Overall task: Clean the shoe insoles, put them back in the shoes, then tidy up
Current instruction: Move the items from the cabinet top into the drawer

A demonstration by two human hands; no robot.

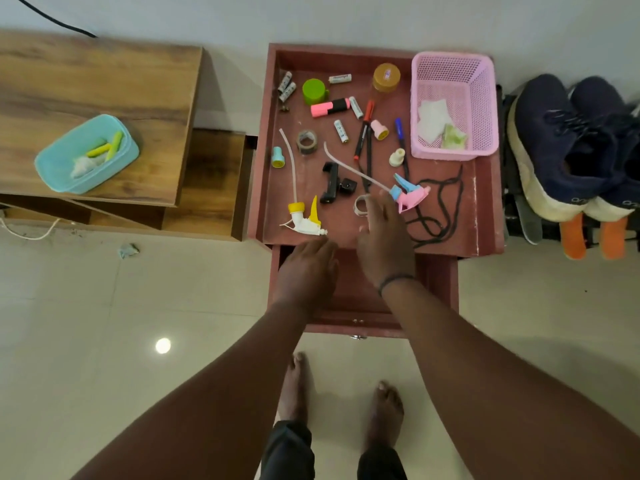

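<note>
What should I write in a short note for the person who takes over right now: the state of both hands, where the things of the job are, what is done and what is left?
Left hand: open, empty, at the front edge of the red table top, near the yellow spray head.
Right hand: open, fingers spread, reaching toward the pink spray head; it holds nothing.
Dark blue shoes stand on the rack at the right; two orange insoles stick out below them, not inside the shoes.
Pink basket holds white wipes.
Whether the insoles are cleaned, I cannot tell.
Left: put the insoles back, tidy the table top.
</note>
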